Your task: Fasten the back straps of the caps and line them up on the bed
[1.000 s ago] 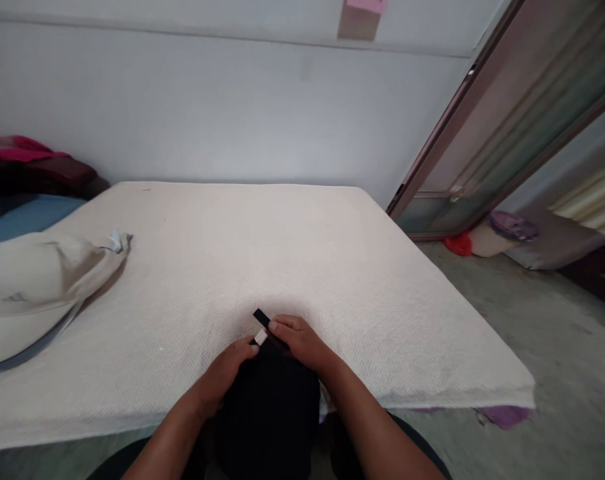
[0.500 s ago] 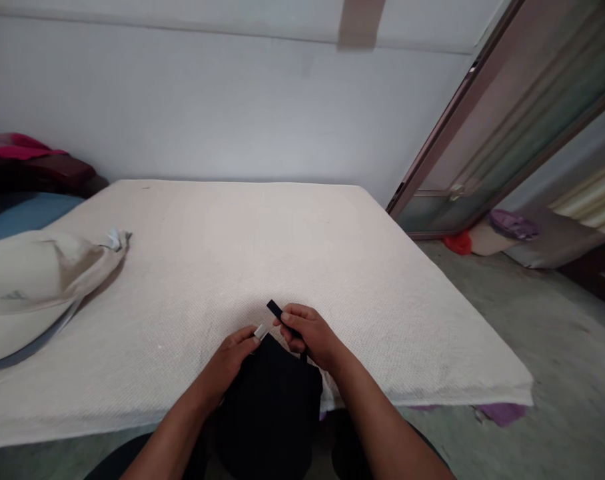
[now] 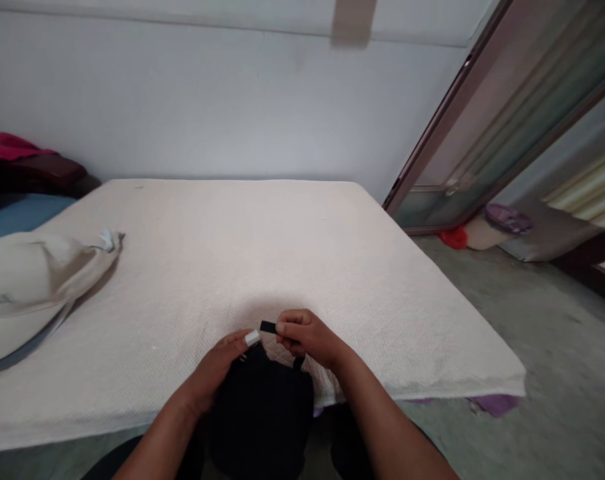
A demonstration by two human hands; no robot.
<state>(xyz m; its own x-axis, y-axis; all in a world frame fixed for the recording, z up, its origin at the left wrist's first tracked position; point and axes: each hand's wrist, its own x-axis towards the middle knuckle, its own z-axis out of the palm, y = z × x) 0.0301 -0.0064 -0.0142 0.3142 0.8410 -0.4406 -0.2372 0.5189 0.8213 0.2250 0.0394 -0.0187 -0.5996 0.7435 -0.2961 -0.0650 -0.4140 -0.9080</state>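
A black fabric item, shaped much like a cap (image 3: 262, 420), hangs at the bed's front edge above my lap. My left hand (image 3: 222, 363) is closed, pinching a small silvery buckle (image 3: 252, 338) at the item's upper corner. Between the thumb and fingers of my right hand (image 3: 305, 333) is a black strap (image 3: 268, 327). Its free end points left and lies close to the buckle; the two look slightly apart. Part of the strap is hidden behind my right fingers.
A cream cap (image 3: 17, 287) rests at the left on the pale bedspread (image 3: 257, 240). Behind the bed rises a white wall (image 3: 207, 100). A sliding door (image 3: 462, 147) stands at the right, with concrete floor (image 3: 547, 333) beside the bed.
My right hand has turned the strap from slanting to nearly level, and its end has come down toward the buckle. The buckle has shifted slightly left and tilted. The view has moved a little.
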